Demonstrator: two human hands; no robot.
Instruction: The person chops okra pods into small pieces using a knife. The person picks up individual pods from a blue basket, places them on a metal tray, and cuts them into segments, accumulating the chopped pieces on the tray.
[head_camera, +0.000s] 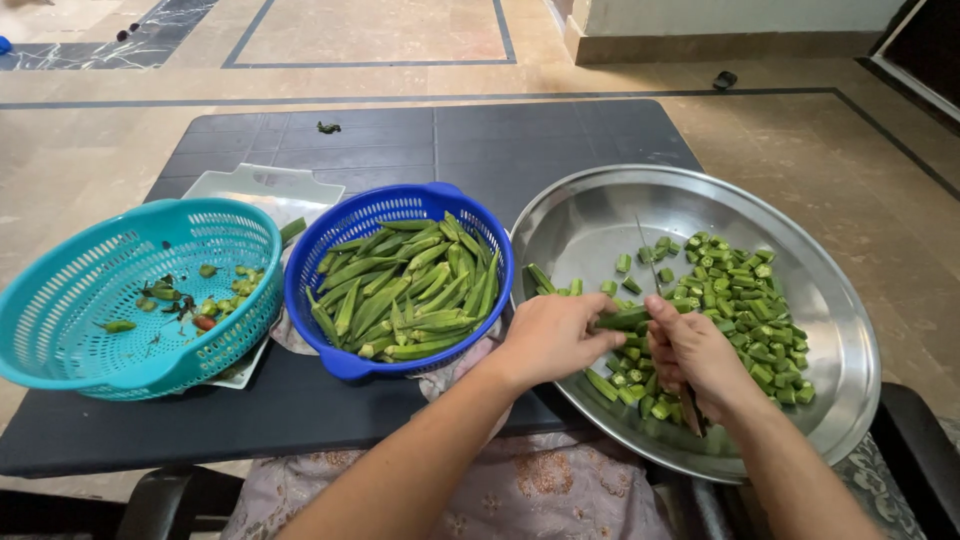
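Observation:
My left hand (553, 338) pinches a whole green okra pod (623, 318) over a wide steel tray (600, 215). My right hand (692, 352) grips a thin knife (650, 262) whose blade points away from me and rests against the pod. Several cut okra pieces (735, 290) lie in the tray, mostly to the right of my hands. A blue basket (345, 225) holding whole okra pods (410, 285) stands just left of my left hand.
A teal basket (75, 290) with okra trimmings sits at the far left on a white tray (262, 185). All stand on a dark table (500, 140) over a tiled floor. A patterned cloth (540, 490) covers my lap. One green scrap (328, 127) lies far on the table.

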